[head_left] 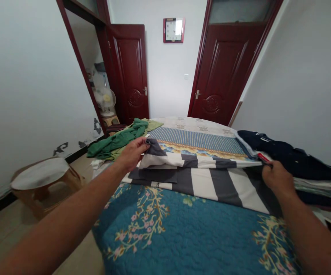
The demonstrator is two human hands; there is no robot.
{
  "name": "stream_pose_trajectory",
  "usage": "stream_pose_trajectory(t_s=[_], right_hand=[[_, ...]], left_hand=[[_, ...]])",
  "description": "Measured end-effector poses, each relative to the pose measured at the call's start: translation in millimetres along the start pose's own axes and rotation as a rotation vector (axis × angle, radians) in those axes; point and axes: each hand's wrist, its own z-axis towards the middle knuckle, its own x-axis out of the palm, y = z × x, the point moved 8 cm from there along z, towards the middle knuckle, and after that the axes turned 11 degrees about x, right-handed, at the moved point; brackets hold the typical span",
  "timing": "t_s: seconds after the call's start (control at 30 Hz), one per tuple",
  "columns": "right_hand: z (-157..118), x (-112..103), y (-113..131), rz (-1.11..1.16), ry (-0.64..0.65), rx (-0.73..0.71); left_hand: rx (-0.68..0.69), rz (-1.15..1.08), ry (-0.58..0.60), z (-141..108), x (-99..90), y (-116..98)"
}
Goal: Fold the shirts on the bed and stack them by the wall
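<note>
A garment with broad grey and white stripes [202, 181] lies across the covered table. My left hand [133, 152] pinches its grey edge at the left, lifted a little off the layer below. At the other end my right hand [276, 175] has its fingers closed on the same raised edge, beside a small red tag [264, 157]. Between both hands the edge is drawn out in a nearly straight line. Under it spreads a teal quilted cover with flowers [199, 233]. Whether the garment is a shirt cannot be made out.
Green clothes [119, 139] lie at the far left of the table. Dark folded clothes [285, 151] are stacked at the right. A blue striped cloth [194, 138] lies beyond the garment. A low stool [43, 173] stands on the floor at left, near a fan [104, 99].
</note>
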Motion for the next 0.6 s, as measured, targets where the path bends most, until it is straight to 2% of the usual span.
stream_pose_trajectory(t_s=[0.13, 0.2, 0.27, 0.37, 0.43, 0.47, 0.5, 0.6], right_hand=[[-25, 17, -21, 0.113, 0.011, 0.117], [-31, 28, -30, 0.129, 0.025, 0.137], [-32, 32, -35, 0.137, 0.011, 0.125], [-35, 22, -32, 0.132, -0.076, 0.057], [-41, 10, -25, 0.104, -0.137, 0.014], [-44, 7, -20, 0.082, -0.132, -0.022], [-47, 4, -16, 0.061, -0.135, -0.046], [-50, 0, -12, 0.021, -0.151, -0.038]], left_hand=[[-0.196, 0.172, 0.221, -61, -3.3, 44], [-0.269, 0.2, 0.33, -78, -6.2, 56], [-0.315, 0.198, 0.384, -84, -12.5, 60], [-0.337, 0.239, 0.319, -69, -32.0, 55], [-0.307, 0.327, 0.213, -50, -49.8, 52], [-0.275, 0.38, 0.119, -39, -61.4, 51], [-0.271, 0.428, 0.064, -29, -70.3, 55], [-0.333, 0.624, 0.021, -4, -88.3, 83]])
